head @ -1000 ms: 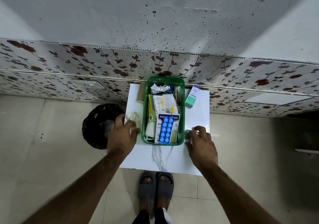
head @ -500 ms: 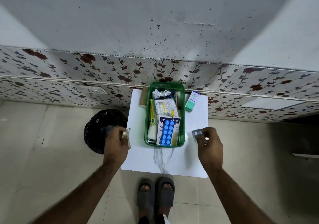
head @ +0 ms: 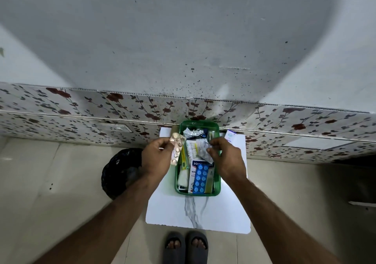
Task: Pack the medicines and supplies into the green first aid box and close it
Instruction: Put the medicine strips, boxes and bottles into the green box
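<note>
The green first aid box [head: 217, 190] stands open on a small white table [head: 223, 212], filled with packets, a Hansaplast box and a blue pill blister [head: 200, 179] on top. My left hand [head: 156, 157] holds a tan pill strip [head: 177, 148] at the box's left rim. My right hand [head: 225, 157] pinches a silver foil strip [head: 203, 151] over the middle of the box. A small teal-and-white carton [head: 230, 136] lies on the table right of the box, partly hidden behind my right hand.
A black bin [head: 120, 172] stands on the floor left of the table, under my left forearm. A floral-tiled wall [head: 81, 111] runs just behind the table. My feet in grey slippers [head: 186, 247] are at the table's near edge.
Both hands lifted their strips from the table's sides and moved inward and up. They now hold them over the box.
</note>
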